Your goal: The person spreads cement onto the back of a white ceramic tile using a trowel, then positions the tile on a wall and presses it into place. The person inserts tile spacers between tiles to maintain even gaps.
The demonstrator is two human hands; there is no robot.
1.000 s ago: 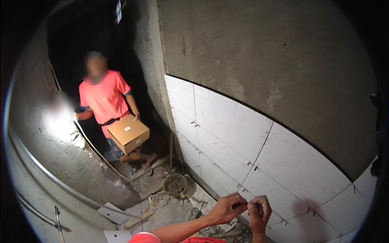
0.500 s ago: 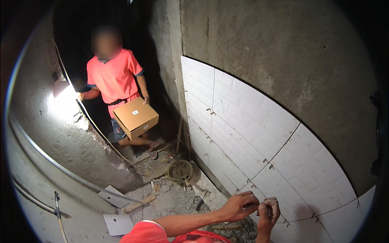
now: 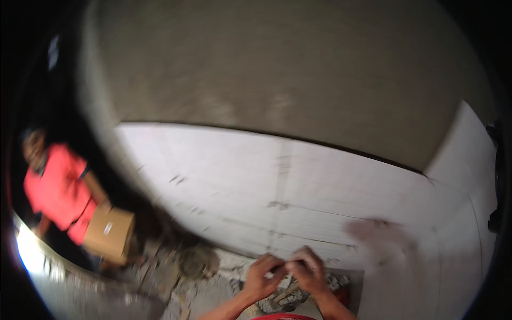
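My left hand (image 3: 261,278) and my right hand (image 3: 308,271) meet at the fingertips, low in the middle of the view. Both have curled, closed fingers; whatever sits between them is too small and blurred to make out. Just beyond them rises a wall of large white tiles (image 3: 224,170), with small dark clips standing out along the joints. Neither hand appears to touch the tiles. Beneath my hands lies grey rubble (image 3: 288,300).
At the left a co-worker (image 3: 58,186) in a coral shirt carries a cardboard box (image 3: 109,232). A bucket (image 3: 196,262) stands on the debris-strewn floor by the tiled wall. Bare grey wall (image 3: 277,69) extends above the tiles, and a bright lamp (image 3: 29,248) glows at far left.
My view has swung right, blurring the picture, so the co-worker and box now appear farther left. My hands remain together at the fingertips, now lower and nearer the middle.
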